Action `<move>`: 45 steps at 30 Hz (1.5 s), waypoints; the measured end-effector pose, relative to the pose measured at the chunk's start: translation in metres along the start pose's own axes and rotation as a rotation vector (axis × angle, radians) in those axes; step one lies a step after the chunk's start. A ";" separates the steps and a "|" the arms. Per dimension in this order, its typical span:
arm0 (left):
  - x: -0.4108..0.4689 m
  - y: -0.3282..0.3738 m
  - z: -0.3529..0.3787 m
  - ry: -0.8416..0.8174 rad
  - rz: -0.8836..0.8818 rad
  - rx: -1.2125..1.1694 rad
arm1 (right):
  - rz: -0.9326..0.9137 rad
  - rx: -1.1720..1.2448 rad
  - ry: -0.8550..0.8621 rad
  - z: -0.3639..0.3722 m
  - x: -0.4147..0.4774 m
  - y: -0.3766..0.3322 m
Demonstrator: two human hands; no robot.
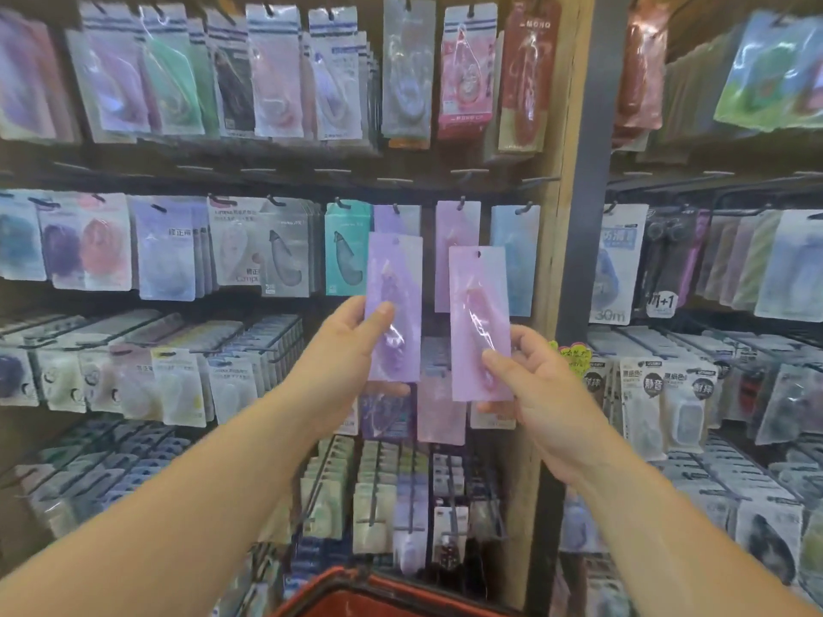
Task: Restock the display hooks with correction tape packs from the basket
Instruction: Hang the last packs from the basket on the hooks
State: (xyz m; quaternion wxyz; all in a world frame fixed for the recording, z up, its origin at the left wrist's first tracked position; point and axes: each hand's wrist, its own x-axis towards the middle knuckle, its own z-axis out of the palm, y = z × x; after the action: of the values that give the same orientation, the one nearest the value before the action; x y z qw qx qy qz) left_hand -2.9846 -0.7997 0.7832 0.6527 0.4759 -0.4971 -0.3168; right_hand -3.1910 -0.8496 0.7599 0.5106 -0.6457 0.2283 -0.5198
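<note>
Head view: two flat plastic-wrapped packs are held upright, side by side and apart, in front of the middle row of the display. The purple correction tape pack (pixel 394 278), on the left, is pinched at its lower half by the left hand (pixel 343 345); the thumb is laid across the front and the fingers are curled behind. The pink-lilac correction tape pack (pixel 478 300), on the right and slightly lower, is pinched near its bottom edge by the right hand (pixel 534 385), thumb in front, fingers behind. Farther back, a hung lilac pack (pixel 458 224) is carried on a black metal hook (pixel 463 200), left of the pale wooden post (pixel 554 193). The red plastic basket (pixel 356 585) is located at the near bottom edge; its contents cannot be seen.
</note>
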 end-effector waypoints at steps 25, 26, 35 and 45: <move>0.084 0.010 -0.008 0.064 -0.011 0.142 | -0.053 -0.102 0.088 0.008 0.062 -0.021; 0.086 0.009 -0.007 0.069 -0.012 0.158 | -0.058 -0.103 0.090 0.008 0.064 -0.022; 0.094 0.001 -0.002 0.121 -0.041 0.262 | -0.068 -0.128 0.112 0.022 0.086 -0.021; 0.109 -0.010 0.000 0.074 -0.109 0.232 | -0.001 -0.274 0.219 0.027 0.118 -0.005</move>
State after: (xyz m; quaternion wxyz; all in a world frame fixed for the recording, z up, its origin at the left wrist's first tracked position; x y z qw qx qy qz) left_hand -2.9510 -0.8996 0.8119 0.5929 0.5860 -0.4793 -0.2746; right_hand -3.1260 -0.9340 0.8173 0.3896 -0.6488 0.3509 -0.5515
